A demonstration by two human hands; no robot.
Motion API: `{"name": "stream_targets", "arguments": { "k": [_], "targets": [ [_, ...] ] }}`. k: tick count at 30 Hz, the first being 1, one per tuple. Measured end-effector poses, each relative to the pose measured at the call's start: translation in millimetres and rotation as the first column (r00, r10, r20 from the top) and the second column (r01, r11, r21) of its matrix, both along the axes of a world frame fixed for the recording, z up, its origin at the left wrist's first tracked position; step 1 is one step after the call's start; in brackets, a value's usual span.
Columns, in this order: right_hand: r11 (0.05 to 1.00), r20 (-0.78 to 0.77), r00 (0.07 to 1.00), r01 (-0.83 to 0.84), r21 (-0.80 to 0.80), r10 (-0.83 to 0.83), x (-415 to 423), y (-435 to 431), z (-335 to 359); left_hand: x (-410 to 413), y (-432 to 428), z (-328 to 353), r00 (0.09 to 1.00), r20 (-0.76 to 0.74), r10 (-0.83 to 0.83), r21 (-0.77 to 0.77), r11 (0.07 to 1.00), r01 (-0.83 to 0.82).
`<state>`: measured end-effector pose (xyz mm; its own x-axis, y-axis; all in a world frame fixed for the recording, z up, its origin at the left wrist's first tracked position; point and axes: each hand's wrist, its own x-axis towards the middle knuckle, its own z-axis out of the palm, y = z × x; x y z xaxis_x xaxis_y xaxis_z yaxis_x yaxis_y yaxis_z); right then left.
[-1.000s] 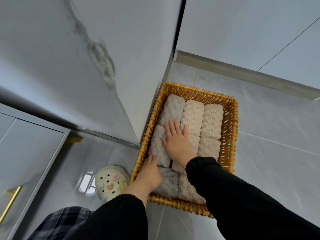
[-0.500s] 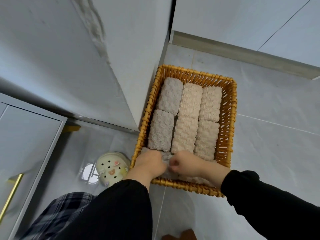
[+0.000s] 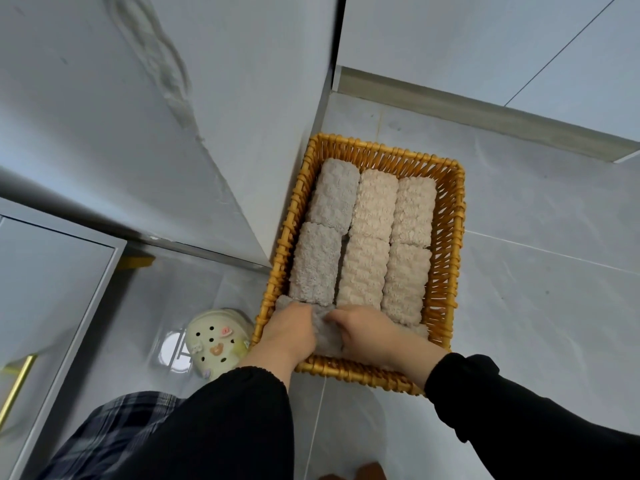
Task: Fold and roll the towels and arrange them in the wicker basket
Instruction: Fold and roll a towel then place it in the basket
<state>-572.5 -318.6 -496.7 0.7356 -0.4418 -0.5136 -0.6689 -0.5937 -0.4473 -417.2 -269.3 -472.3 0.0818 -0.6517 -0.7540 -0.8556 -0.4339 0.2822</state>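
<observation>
I judge that the task is almost finished. The wicker basket (image 3: 446, 258) stands on the floor (image 3: 536, 289), against the corner of a wall (image 3: 270, 133). Six rolled towels (image 3: 363, 268) lie in it in three lines: two grey rolls (image 3: 334, 195) on the left side, and four pale pink rolls (image 3: 414, 209) in the middle and on the right. They lie close together, touching each other, and they look tidy.

What is left is the near end of the basket. There both hands work on one more grey towel (image 3: 327, 332). The left hand (image 3: 291, 336) has its fingers curled over it, and the right hand (image 3: 372, 336) pinches it from the other side. This towel looks soft and thick, with a bumpy surface. It is crumpled between the hands, not a neat roll like the others. A pale towel (image 3: 415, 330) seems to lie beside the right hand, but I cannot see it well. I think this last row needs to be tucked in.
</observation>
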Motion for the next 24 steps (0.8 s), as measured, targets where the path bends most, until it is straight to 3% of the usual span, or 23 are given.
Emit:
{"name": "stream_targets", "arguments": {
  "k": [3,5,7,8,10,14,20,24],
  "targets": [
    [1.000,-0.031,1.000,-0.001,0.009,0.001,2.6,-3.3,0.8,-3.0,-3.3,4.0,0.998,-0.014,-0.061,-0.005,0.998,0.061],
    [0.972,0.149,0.965,0.226,-0.065,-0.214,7.0,-8.0,8.9,-4.5,-12.2,8.9,1.000,-0.004,-0.030,-0.194,0.981,0.029],
    [0.847,0.344,0.875,0.444,-0.293,-0.340,6.7,-18.8,9.7,-6.0,-23.4,9.1,1.000,0.008,-0.017,-0.385,0.923,0.019],
    [0.773,0.369,0.860,0.491,-0.402,-0.354,5.1,-25.1,7.2,-6.9,-27.3,6.2,0.999,0.009,-0.039,-0.427,0.903,0.039],
    [0.739,0.239,0.876,0.483,-0.470,-0.419,2.7,-35.7,-5.3,-8.4,-31.1,-2.6,0.993,0.025,-0.112,-0.372,0.921,0.113],
    [0.835,-0.040,0.899,0.388,-0.389,-0.437,4.1,-43.2,-36.9,-7.3,-33.7,-13.9,0.974,0.051,-0.219,-0.150,0.963,0.224],
    [0.873,-0.040,0.917,0.363,-0.326,-0.396,19.1,-47.3,-55.1,5.4,-46.7,-19.6,0.960,-0.037,-0.277,-0.013,0.961,0.277],
    [0.866,-0.011,0.927,0.347,-0.361,-0.376,6.5,-51.4,-37.0,4.0,-55.5,-10.2,0.957,-0.030,-0.288,-0.137,0.950,0.282]
  ]
}}
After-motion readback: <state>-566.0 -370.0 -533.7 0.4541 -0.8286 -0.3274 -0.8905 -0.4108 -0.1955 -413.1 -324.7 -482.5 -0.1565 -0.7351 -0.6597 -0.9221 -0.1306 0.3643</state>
